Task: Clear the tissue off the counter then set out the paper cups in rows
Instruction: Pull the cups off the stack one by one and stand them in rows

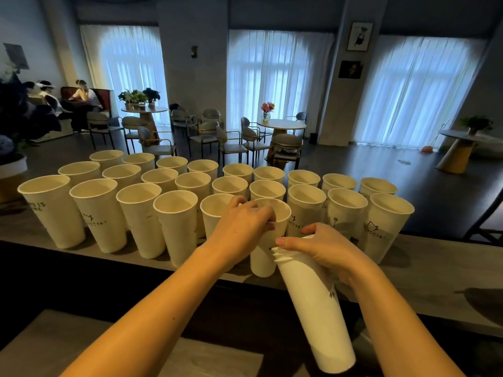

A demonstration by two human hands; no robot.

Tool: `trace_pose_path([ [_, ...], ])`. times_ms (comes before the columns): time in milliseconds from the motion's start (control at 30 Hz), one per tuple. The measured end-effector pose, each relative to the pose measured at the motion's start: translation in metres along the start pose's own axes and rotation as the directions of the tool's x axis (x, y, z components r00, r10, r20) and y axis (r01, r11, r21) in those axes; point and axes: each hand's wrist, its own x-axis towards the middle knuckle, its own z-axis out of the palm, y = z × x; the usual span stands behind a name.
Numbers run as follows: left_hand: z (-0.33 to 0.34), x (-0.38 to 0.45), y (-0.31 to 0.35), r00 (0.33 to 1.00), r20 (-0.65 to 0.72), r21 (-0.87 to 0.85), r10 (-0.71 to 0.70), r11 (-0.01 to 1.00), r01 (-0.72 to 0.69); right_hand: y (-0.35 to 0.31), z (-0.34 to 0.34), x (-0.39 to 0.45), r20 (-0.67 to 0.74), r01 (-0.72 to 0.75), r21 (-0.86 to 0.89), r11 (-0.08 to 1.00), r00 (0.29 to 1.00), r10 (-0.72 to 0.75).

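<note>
Several white paper cups [100,213] stand upright in three rows on the grey counter [435,273]. My left hand [242,224] grips the rim of one cup [265,257] in a gap of the front row, its base at the counter. My right hand [324,248] holds a tilted stack of nested cups [313,306], rims pointing toward the left hand. No tissue is in view.
The counter's near edge drops to a dark ledge and a lower grey surface [40,338]. Bare counter lies right of the rows. Beyond are café tables [280,125], chairs, seated people at far left and curtained windows.
</note>
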Motion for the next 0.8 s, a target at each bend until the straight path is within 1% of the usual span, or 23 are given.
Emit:
trace_pose_path([
  [267, 0.000, -0.002, -0.005, 1.000, 0.011, 0.036, 0.022, 0.999, -0.023, -0.003, 0.002, 0.002, -0.022, 0.015, 0.022, 1.000, 1.000, -0.014],
  [567, -0.005, -0.004, -0.010, 0.999, 0.045, -0.011, 0.022, 1.000, -0.022, -0.003, 0.002, -0.004, -0.045, 0.025, 0.043, 0.999, 0.999, -0.023],
  [733, -0.012, -0.001, -0.006, 0.997, -0.008, -0.071, 0.077, 0.995, -0.077, -0.003, 0.000, -0.009, -0.051, 0.036, 0.049, 0.998, 0.998, -0.033],
  [800, -0.017, -0.002, 0.001, 0.995, -0.060, -0.134, 0.085, 0.987, -0.093, -0.004, -0.002, -0.012, -0.056, 0.046, 0.054, 0.997, 0.998, -0.043],
])
